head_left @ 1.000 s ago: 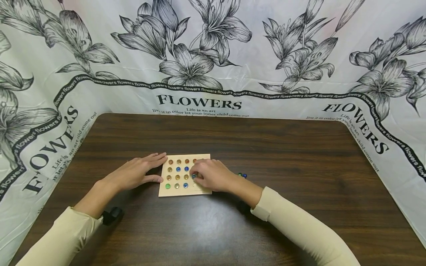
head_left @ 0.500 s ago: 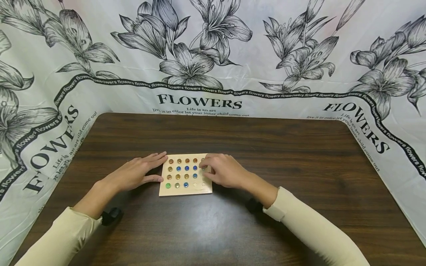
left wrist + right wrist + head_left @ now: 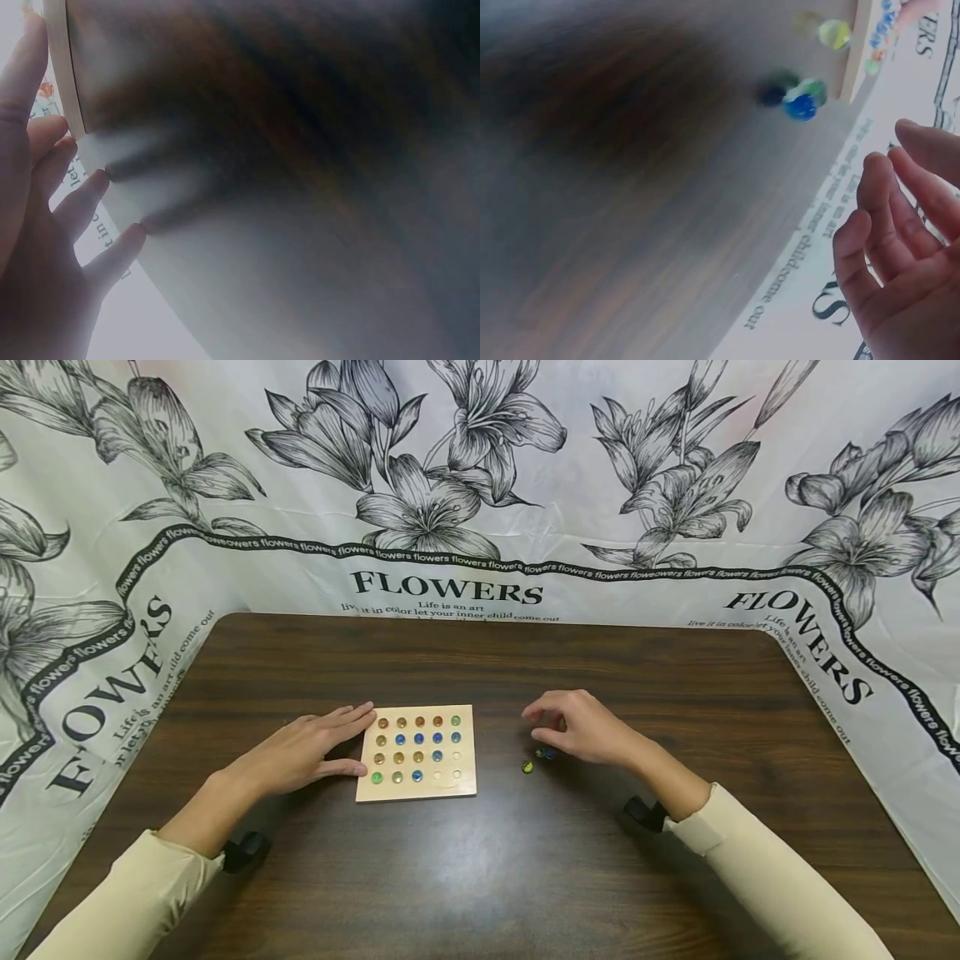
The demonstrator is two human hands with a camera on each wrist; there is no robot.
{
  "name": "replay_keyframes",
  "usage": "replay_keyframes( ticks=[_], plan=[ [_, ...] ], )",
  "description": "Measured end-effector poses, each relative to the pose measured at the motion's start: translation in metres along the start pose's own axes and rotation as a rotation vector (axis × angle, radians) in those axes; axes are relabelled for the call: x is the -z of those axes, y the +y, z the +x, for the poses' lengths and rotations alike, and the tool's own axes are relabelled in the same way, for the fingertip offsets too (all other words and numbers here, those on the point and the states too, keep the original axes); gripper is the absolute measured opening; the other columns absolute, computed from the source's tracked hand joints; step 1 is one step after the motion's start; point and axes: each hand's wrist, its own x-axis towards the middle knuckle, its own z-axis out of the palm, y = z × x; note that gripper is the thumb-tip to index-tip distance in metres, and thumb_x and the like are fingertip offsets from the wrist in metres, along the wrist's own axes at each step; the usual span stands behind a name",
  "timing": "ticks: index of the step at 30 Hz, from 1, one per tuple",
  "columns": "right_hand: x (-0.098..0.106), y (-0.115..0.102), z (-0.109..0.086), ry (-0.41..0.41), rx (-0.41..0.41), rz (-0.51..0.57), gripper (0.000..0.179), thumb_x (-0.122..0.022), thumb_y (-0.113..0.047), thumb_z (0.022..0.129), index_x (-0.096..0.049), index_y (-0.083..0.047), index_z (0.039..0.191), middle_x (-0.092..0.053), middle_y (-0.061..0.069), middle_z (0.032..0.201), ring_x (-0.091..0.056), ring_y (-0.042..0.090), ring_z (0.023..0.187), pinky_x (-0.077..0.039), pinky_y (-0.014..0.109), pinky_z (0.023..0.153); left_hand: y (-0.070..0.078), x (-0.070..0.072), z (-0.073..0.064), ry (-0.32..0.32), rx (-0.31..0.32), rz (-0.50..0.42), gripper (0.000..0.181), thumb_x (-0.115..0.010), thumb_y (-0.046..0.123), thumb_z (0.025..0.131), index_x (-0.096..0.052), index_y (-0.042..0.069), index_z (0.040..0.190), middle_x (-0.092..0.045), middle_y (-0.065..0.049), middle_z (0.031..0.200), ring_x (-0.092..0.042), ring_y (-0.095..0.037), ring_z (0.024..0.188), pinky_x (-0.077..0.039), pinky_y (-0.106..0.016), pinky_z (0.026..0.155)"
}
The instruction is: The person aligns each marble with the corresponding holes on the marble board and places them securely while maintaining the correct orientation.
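Observation:
A light wooden board [image 3: 468, 777] lies on the table, holding rows of glass marbles in amber, blue and green; a few bare hollows show at its lower right. My left hand [image 3: 318, 745] rests along the board's left edge, fingers at the upper corner and thumb at the lower side. Out to the right, my right hand [image 3: 588, 727] hovers with loosely bent fingers and nothing between them. Just below its fingertips sit a blue marble [image 3: 800, 106] and a green marble [image 3: 819, 90]. A yellow-green marble [image 3: 527, 767] lies nearer the board.
The dark wood-grain table [image 3: 480, 877] extends all round the board. A white cloth [image 3: 637, 602] printed with flowers and lettering hangs along the back and sides. Each wrist wears a black camera strap [image 3: 647, 814].
My right hand has left the board's right column and moved right to the loose marbles. A green and a blue marble now show in that column's top hollows. The left hand stays put.

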Motion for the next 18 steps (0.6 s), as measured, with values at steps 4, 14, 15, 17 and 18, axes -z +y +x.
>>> replay_keyframes(
  ticks=[4, 14, 15, 17, 18],
  plan=[
    [0.001, 0.011, -0.013, -0.044, -0.010, 0.005, 0.025, -0.073, -0.011, 0.091, -0.072, -0.006, 0.115, -0.071, 0.003, 0.105, -0.054, 0.008, 0.069, -0.048, 0.026, 0.062, 0.001, 0.000, 0.000, -0.009, 0.007, 0.004, 0.080, -0.059, 0.056, 0.094, -0.035, 0.009, 0.155, -0.033, -0.010, 0.160, -0.036, -0.037, 0.143, -0.038, -0.064, 0.103],
    [-0.007, 0.025, -0.032, -0.068, -0.014, 0.005, 0.024, -0.076, -0.013, 0.090, -0.072, -0.006, 0.113, -0.071, 0.002, 0.103, -0.055, 0.003, 0.066, -0.048, 0.024, 0.059, 0.001, 0.001, 0.001, 0.000, 0.001, 0.003, 0.080, -0.063, 0.053, 0.093, -0.037, 0.008, 0.154, -0.034, -0.011, 0.159, -0.038, -0.038, 0.142, -0.039, -0.061, 0.103],
    [-0.009, 0.025, -0.032, -0.063, -0.012, 0.000, 0.024, -0.076, -0.014, 0.089, -0.072, -0.006, 0.112, -0.070, 0.001, 0.101, -0.055, 0.002, 0.066, -0.048, 0.024, 0.059, 0.001, 0.002, 0.001, 0.001, -0.001, 0.003, 0.081, -0.063, 0.053, 0.093, -0.037, 0.007, 0.154, -0.035, -0.012, 0.159, -0.038, -0.038, 0.141, -0.039, -0.061, 0.103],
    [-0.011, 0.026, -0.032, -0.049, -0.008, -0.013, 0.023, -0.077, -0.014, 0.088, -0.073, -0.007, 0.110, -0.070, -0.001, 0.098, -0.055, 0.002, 0.067, -0.049, 0.024, 0.060, 0.001, 0.002, 0.002, -0.002, -0.001, 0.008, 0.081, -0.064, 0.053, 0.092, -0.038, 0.007, 0.153, -0.035, -0.012, 0.159, -0.038, -0.037, 0.141, -0.039, -0.061, 0.103],
    [-0.012, 0.026, -0.032, -0.042, -0.005, -0.018, 0.022, -0.077, -0.014, 0.088, -0.073, -0.007, 0.109, -0.070, -0.001, 0.098, -0.055, 0.002, 0.067, -0.049, 0.023, 0.061, 0.001, 0.002, 0.002, -0.003, -0.002, 0.011, 0.081, -0.064, 0.053, 0.092, -0.038, 0.007, 0.153, -0.035, -0.012, 0.158, -0.038, -0.038, 0.141, -0.039, -0.062, 0.102]
  ],
)
